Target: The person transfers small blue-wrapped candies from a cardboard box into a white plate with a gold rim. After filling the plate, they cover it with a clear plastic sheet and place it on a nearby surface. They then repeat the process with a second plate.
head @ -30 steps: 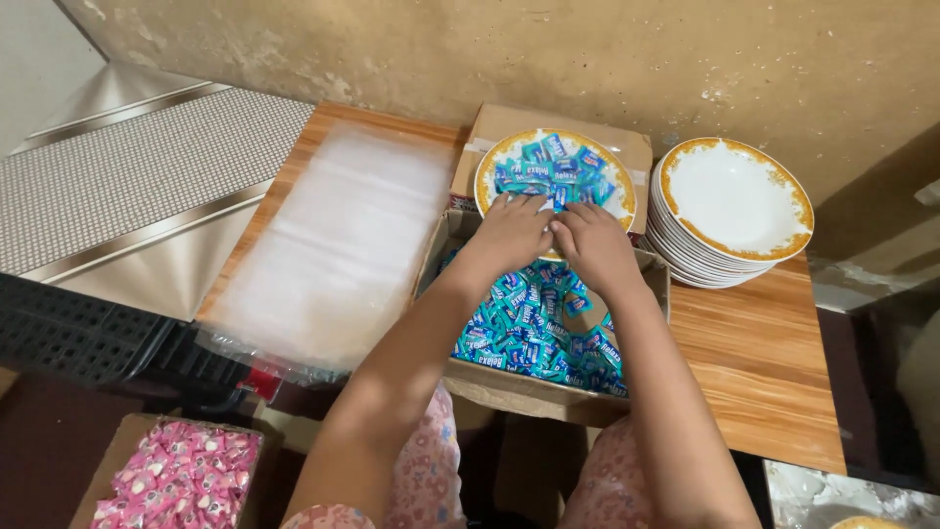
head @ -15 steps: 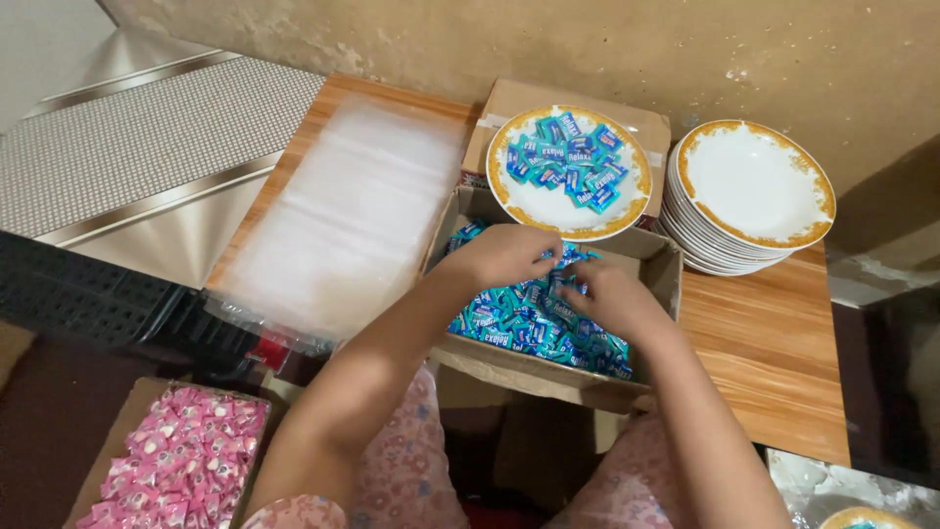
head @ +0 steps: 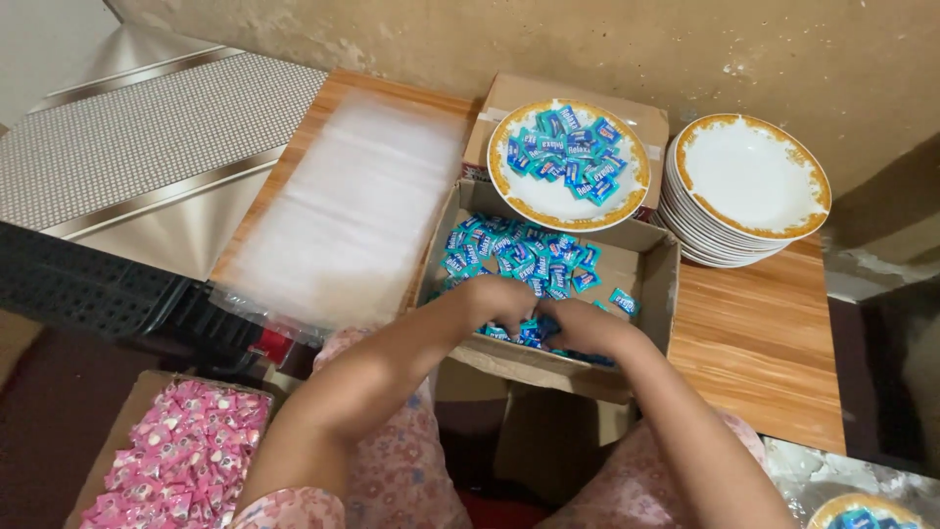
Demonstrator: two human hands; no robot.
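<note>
Left hand (head: pixel 494 299): fingers curled down into the blue sweets (head: pixel 519 260), bunched on a clutch of them. Right hand (head: pixel 578 328): fingers likewise buried and closed over a few; exact pinch hidden.

Cardboard box (head: pixel 658 284): one, open, on the counter (head: pixel 759 343), holding the loose sweets directly under and just beyond the fingers; too many to count.

Filled plate (head: pixel 570 162): one, gold-rimmed, beyond the fingers, resting on a second box.

Stack of empty plates (head: pixel 749 191): one stack, about ten, right of the fingers.

Clear bags (head: pixel 343 211): one flat pile, left of the fingers.

Pink sweets (head: pixel 181 456): one box, low and left.

Risk, as judged: slippery wrappers likely to spill from an overfull handful; filled plate perched on its box, liable to tip if knocked.
</note>
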